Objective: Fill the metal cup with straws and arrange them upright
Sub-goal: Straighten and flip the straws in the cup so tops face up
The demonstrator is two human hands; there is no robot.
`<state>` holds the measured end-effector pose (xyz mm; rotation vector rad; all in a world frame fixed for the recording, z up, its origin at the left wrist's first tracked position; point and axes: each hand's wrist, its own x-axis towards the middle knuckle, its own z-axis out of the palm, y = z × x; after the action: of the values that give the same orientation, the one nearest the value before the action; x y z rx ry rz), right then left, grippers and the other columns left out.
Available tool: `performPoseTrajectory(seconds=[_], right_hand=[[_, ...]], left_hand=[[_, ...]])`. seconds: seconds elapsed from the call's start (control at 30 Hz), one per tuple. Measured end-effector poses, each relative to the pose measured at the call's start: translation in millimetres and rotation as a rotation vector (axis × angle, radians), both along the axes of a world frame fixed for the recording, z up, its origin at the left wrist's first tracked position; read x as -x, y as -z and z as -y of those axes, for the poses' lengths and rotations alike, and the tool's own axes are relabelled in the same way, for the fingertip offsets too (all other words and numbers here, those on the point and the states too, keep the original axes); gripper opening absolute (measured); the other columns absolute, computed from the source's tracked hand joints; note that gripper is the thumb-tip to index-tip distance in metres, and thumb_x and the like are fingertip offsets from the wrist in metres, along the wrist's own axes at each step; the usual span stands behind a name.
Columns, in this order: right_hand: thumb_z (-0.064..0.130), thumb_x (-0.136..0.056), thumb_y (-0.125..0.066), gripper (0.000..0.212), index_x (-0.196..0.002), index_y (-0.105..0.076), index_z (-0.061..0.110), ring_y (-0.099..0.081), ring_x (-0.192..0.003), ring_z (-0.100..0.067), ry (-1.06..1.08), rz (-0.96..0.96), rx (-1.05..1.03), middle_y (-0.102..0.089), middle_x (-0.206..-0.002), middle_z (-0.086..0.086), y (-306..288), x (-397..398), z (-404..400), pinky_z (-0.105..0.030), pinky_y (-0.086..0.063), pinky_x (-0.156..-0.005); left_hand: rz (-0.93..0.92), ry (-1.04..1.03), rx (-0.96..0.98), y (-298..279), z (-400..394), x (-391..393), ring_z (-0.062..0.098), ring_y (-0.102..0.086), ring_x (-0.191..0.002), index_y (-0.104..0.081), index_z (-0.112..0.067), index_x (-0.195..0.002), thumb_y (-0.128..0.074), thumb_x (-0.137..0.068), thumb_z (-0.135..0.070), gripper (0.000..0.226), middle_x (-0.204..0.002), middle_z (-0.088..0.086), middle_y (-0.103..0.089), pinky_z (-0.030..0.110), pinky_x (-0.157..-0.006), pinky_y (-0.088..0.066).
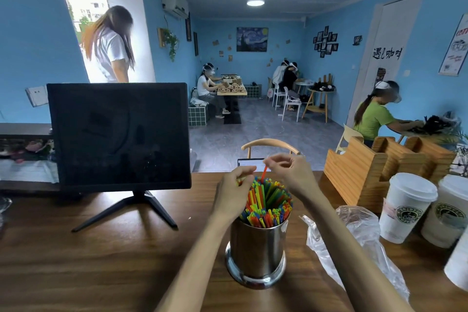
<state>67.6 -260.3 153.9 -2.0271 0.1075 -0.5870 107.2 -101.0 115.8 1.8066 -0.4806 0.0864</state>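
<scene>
A shiny metal cup (257, 253) stands on the wooden counter (114, 261) in front of me. It is packed with colourful straws (268, 204) that stand roughly upright. My right hand (291, 175) pinches the top of one red straw (264, 173) that sticks up above the bundle at its far side. My left hand (235, 191) sits at the left of the bundle with curled fingers and holds some straws near their tops.
A dark monitor (119, 137) on a stand is to the left. A crumpled clear plastic bag (354, 235) lies right of the cup. White lidded paper cups (407, 208) and a wooden holder (367, 167) stand at the right. Several people sit farther back.
</scene>
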Motion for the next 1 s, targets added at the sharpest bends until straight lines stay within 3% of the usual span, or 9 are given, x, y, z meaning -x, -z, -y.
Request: performPoseTrajectory(seconds=[0.07,0.13,0.23,0.3,0.43,0.6,0.7,0.83,1.0], right_hand=[[0.028,-0.097,-0.065,0.011,-0.090,-0.073,0.032,-0.064,-0.077,0.005,0.011,0.220,-0.119,-0.071,-0.081,0.015,-18.6,9.3,-2.6,-0.018,-0.049,-0.069],[0.021,-0.099,-0.063,0.013,-0.093,-0.073,0.027,-0.064,-0.077,0.001,-0.054,0.403,-0.249,-0.074,-0.084,0.011,-38.7,23.1,-8.6,-0.016,-0.048,-0.064],[0.017,-0.100,-0.060,0.013,-0.097,-0.072,0.019,-0.066,-0.085,-0.016,-0.146,0.555,-0.326,-0.075,-0.096,0.000,-56.8,38.5,-19.1,-0.024,-0.052,-0.066],[0.020,-0.099,-0.058,0.014,-0.098,-0.072,0.018,-0.069,-0.093,-0.021,-0.210,0.590,-0.378,-0.074,-0.098,-0.003,-62.4,45.3,-22.9,-0.028,-0.055,-0.073],[0.022,-0.096,-0.055,0.020,-0.091,-0.075,0.024,-0.069,-0.097,-0.024,-0.392,0.566,-0.672,-0.073,-0.094,-0.005,-66.4,53.9,-19.3,-0.031,-0.056,-0.082],[0.014,-0.092,-0.053,0.024,-0.082,-0.075,0.012,-0.070,-0.104,-0.030,-0.570,0.353,-1.178,-0.072,-0.096,-0.008,-54.9,55.4,-12.7,-0.032,-0.059,-0.087],[0.005,-0.087,-0.052,0.028,-0.091,-0.079,0.005,-0.071,-0.107,-0.035,-0.592,0.253,-1.374,-0.073,-0.096,-0.010,-39.7,51.4,-10.3,-0.033,-0.061,-0.083],[-0.006,-0.087,-0.049,0.037,-0.106,-0.078,0.006,-0.073,-0.102,-0.029,-0.476,0.112,-1.211,-0.075,-0.107,-0.011,-18.3,39.6,3.5,-0.029,-0.062,-0.076],[0.008,-0.100,-0.056,0.020,-0.104,-0.073,0.018,-0.067,-0.089,-0.017,-0.026,-0.051,-0.340,-0.077,-0.100,-0.003,7.3,23.2,23.5,-0.023,-0.048,-0.069]], left_hand=[[0.047,-0.004,0.009,-0.7,-2.7,2.1,-0.002,-0.059,-0.117,-0.069,-0.029,-0.125,-0.059,-0.102,-0.029,0.025,-0.124,-0.014,-0.068,0.022,-0.100,-0.049],[0.025,0.027,0.026,-5.0,-5.4,5.0,-0.002,-0.057,-0.120,-0.068,-0.032,-0.126,-0.057,-0.101,-0.041,0.029,-0.126,-0.015,-0.067,0.017,-0.098,-0.045],[-0.080,0.079,0.019,-13.3,-7.0,8.8,0.001,-0.057,-0.120,-0.061,-0.051,-0.119,-0.048,-0.092,-0.072,0.036,-0.119,-0.022,-0.066,0.030,-0.105,-0.044],[-0.095,0.087,-0.009,-19.8,-7.7,11.0,0.007,-0.061,-0.113,-0.059,-0.052,-0.111,-0.041,-0.086,-0.083,0.044,-0.105,-0.018,-0.072,0.036,-0.102,-0.045],[-0.128,0.079,0.248,-35.2,-14.7,17.1,0.011,-0.070,-0.092,-0.069,-0.026,-0.108,-0.054,-0.099,-0.046,0.026,-0.084,-0.006,-0.076,0.030,-0.088,-0.051],[-0.284,0.007,0.728,-50.7,-27.4,11.2,0.018,-0.071,-0.091,-0.069,-0.010,-0.116,-0.062,-0.099,-0.017,0.019,-0.104,0.005,-0.077,0.026,-0.075,-0.057],[-0.237,-0.030,0.921,-64.5,-30.9,15.2,0.019,-0.073,-0.085,-0.064,-0.011,-0.120,-0.060,-0.100,-0.009,0.021,-0.103,0.008,-0.076,0.027,-0.074,-0.061],[0.003,-0.139,0.946,-72.8,-34.3,21.8,0.025,-0.075,-0.088,-0.050,-0.018,-0.126,-0.055,-0.103,-0.009,0.025,-0.101,0.010,-0.075,0.030,-0.076,-0.060],[0.416,-0.216,0.585,-64.4,-24.3,26.9,0.020,-0.073,-0.081,-0.050,-0.023,-0.111,-0.057,-0.103,-0.012,0.015,-0.097,0.007,-0.074,0.029,-0.069,-0.054]])
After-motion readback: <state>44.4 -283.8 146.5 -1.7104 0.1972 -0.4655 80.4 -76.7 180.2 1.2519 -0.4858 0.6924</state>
